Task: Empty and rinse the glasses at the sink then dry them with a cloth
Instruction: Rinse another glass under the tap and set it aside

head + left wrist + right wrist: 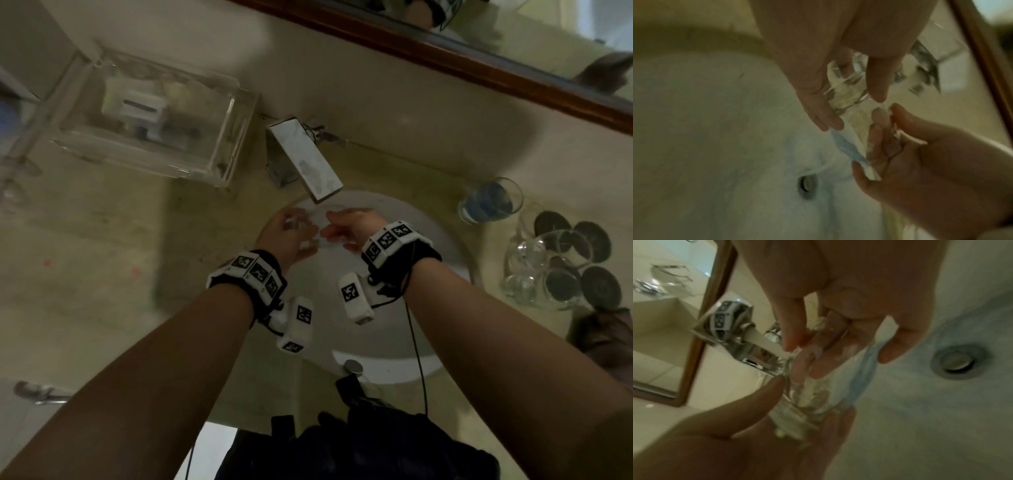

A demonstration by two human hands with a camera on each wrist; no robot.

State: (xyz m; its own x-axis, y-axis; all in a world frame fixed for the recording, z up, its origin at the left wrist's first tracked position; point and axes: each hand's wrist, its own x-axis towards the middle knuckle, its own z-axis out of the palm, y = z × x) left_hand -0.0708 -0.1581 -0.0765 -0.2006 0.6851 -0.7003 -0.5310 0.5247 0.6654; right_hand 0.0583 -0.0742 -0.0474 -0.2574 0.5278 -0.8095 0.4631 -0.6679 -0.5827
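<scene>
Over the white sink [394,329] both hands hold one clear glass [317,228] under the faucet [308,161]. My left hand [296,236] grips its base; in the left wrist view the left hand [855,112] wraps the thick bottom of the glass [846,92]. My right hand [335,229] is at the mouth. In the right wrist view the right hand [834,356] has some fingers inside the glass [818,395] and others outside the rim. Water [766,341] runs from the spout. Blue-tinted water [849,149] spills from the rim.
On the counter at right stand a glass of blue liquid [489,202], several clear glasses [534,270] among dark coasters, and a brown cloth [603,339]. A clear plastic box [154,113] sits at left. A wood-framed mirror [445,51] is behind. The drain [960,361] lies below.
</scene>
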